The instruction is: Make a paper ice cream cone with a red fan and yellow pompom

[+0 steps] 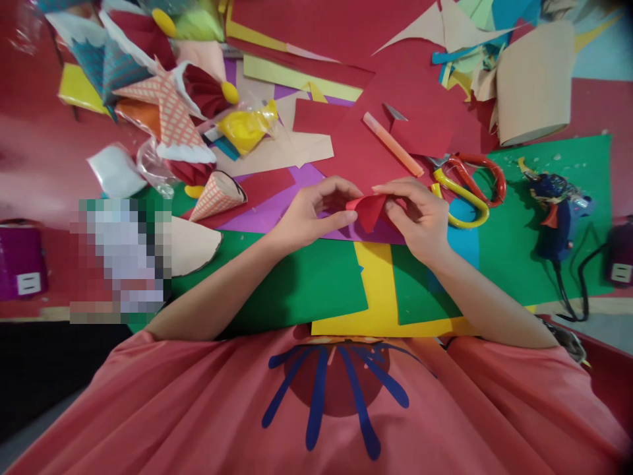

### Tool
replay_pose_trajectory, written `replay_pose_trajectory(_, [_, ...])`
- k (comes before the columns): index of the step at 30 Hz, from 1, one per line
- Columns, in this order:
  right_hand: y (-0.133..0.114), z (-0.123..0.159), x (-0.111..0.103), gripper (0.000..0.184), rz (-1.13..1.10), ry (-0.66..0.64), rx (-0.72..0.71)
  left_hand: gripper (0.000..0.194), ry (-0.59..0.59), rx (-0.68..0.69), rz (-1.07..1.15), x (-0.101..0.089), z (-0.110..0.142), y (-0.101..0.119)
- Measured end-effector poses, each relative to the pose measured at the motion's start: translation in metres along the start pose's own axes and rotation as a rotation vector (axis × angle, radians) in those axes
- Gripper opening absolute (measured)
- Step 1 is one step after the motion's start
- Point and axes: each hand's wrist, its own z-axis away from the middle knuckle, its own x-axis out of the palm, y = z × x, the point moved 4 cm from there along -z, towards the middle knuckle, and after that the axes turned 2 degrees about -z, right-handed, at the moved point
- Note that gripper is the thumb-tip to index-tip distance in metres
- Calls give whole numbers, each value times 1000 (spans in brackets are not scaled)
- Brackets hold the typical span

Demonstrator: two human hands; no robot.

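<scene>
Between my two hands is a small folded piece of red foam sheet or paper (pixel 370 212). My left hand (pixel 316 210) pinches its left edge with thumb and fingers. On the other side, my right hand (pixel 418 214) grips the right edge. Beneath them lie a purple sheet (pixel 341 234) and a green sheet (pixel 297 277). Scissors (pixel 475 191) with red and yellow handles rest just right of my right hand. A pinkish-orange stick or marker (pixel 393 144) lies beyond my hands on red sheets. To the left sits a small checked cone (pixel 217 194).
At the far right a blue glue gun (pixel 556 221) with a black cord lies on green sheet. A beige tube (pixel 534 86) stands at the back right. Star-shaped checked pieces (pixel 173 109), a yellow clay packet (pixel 244 128) and a beige cutout (pixel 190 245) are on the left.
</scene>
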Motion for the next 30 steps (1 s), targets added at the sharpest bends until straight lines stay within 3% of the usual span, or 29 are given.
replay_pose_trajectory(7, [0, 4, 3, 23, -57, -26, 28, 39, 27, -32, -48, -2, -1, -6])
replay_pose_trajectory(15, [-3, 5, 4, 13, -117, -11, 43, 31, -20, -60, -70, 1, 0, -5])
replay_pose_trajectory(20, [-2, 5, 4, 12, -120, -18, 44, 37, 0, -35, -94, 0, 0, -6])
replay_pose_trajectory(26, [2, 3, 1, 12, -87, 76, 26, 35, 187, 161, -184, -10, 1, -5])
replay_pose_trajectory(30, [7, 3, -1, 12, -61, 120, 49, 44, 210, 302, -300, -9, 6, -3])
